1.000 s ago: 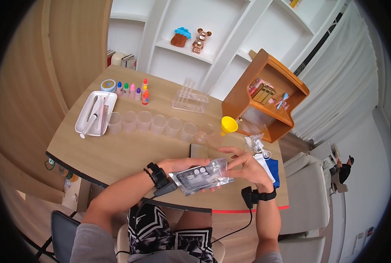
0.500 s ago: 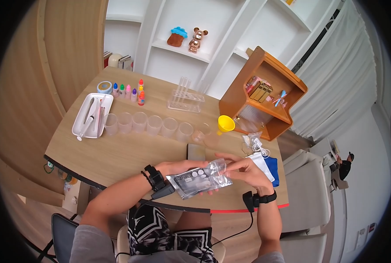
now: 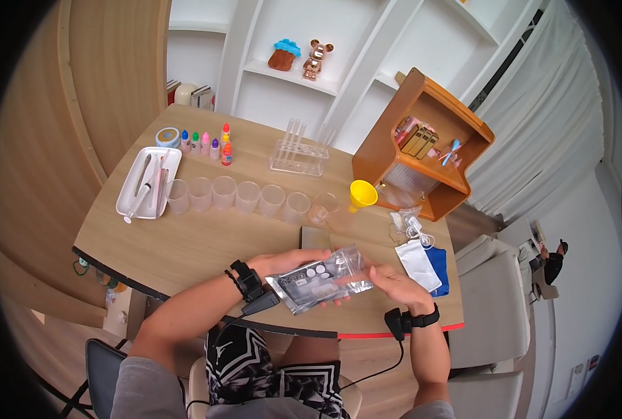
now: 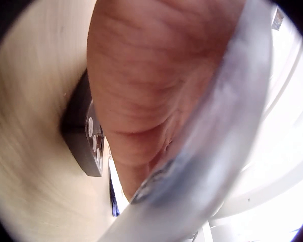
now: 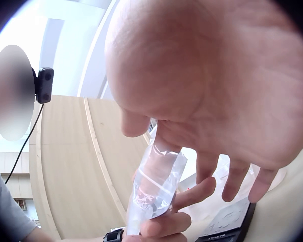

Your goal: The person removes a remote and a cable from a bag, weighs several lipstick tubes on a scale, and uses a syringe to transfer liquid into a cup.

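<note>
Clear pouch [image 3: 319, 278] held by left hand [image 3: 283, 264] over worktop [image 3: 206, 241]; right hand [image 3: 395, 283] lowered since earlier, fingers now pinching pouch's open end

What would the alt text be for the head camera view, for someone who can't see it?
A seated person holds a clear plastic pouch in both hands, left hand and right hand, above a wooden table. Behind stand a row of clear cups, a yellow funnel, a white tray and small dropper bottles.
</note>
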The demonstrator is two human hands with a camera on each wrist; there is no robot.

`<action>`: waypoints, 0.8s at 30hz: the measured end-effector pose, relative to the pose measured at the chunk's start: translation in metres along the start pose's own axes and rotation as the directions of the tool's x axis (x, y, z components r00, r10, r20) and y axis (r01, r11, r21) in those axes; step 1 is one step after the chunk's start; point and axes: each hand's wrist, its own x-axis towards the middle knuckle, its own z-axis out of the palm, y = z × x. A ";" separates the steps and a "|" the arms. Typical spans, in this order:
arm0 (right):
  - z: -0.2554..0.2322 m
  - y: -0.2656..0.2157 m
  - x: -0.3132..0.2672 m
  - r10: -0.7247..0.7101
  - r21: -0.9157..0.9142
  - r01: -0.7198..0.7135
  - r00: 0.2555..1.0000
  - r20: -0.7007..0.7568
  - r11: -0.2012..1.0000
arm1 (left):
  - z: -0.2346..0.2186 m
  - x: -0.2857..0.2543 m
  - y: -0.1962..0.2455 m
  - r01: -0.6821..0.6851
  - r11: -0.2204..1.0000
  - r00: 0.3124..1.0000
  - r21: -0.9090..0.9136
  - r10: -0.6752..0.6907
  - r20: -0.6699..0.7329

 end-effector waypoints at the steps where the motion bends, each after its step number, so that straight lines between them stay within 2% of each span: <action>1: 0.002 -0.002 0.001 -0.001 -0.009 0.001 0.999 0.037 1.000 | 0.001 -0.001 0.000 0.004 1.000 1.000 0.002 -0.004 -0.014; 2: 0.001 0.002 0.002 0.000 -0.007 0.001 0.999 0.037 1.000 | 0.001 0.000 0.000 0.005 1.000 1.000 0.001 -0.005 -0.015; 4: -0.002 0.011 0.004 -0.113 0.033 0.117 0.989 -0.091 0.993 | 0.000 0.001 0.001 -0.016 1.000 0.998 -0.011 0.016 0.056; 7: -0.009 0.005 0.005 -0.148 0.045 0.154 0.981 -0.124 0.987 | -0.003 0.001 0.001 -0.032 0.999 0.997 -0.013 0.033 0.068; 11: -0.004 0.002 0.007 -0.142 0.020 0.144 0.986 -0.082 0.989 | -0.004 0.002 0.000 -0.014 1.000 0.997 -0.009 0.015 0.075; 13: -0.001 0.004 0.010 -0.153 0.047 0.152 0.988 0.014 0.987 | -0.004 0.002 -0.002 -0.014 1.000 1.000 -0.024 0.015 0.027; 16: 0.003 0.005 0.013 -0.163 0.020 0.162 0.985 0.054 0.987 | -0.008 0.002 -0.003 -0.003 1.000 0.999 0.013 0.003 0.043; 20: -0.001 0.006 0.010 -0.207 -0.020 0.208 0.978 0.033 0.978 | -0.004 0.002 -0.002 -0.005 1.000 0.999 0.014 0.004 0.040; 22: -0.020 0.012 0.003 -0.238 -0.038 0.235 0.958 -0.158 0.971 | -0.004 0.001 0.000 -0.010 1.000 0.998 -0.017 0.011 0.058; 24: -0.046 0.016 -0.001 -0.189 -0.007 0.204 0.889 -0.417 0.979 | -0.007 0.002 0.000 -0.029 1.000 0.998 -0.012 0.030 0.051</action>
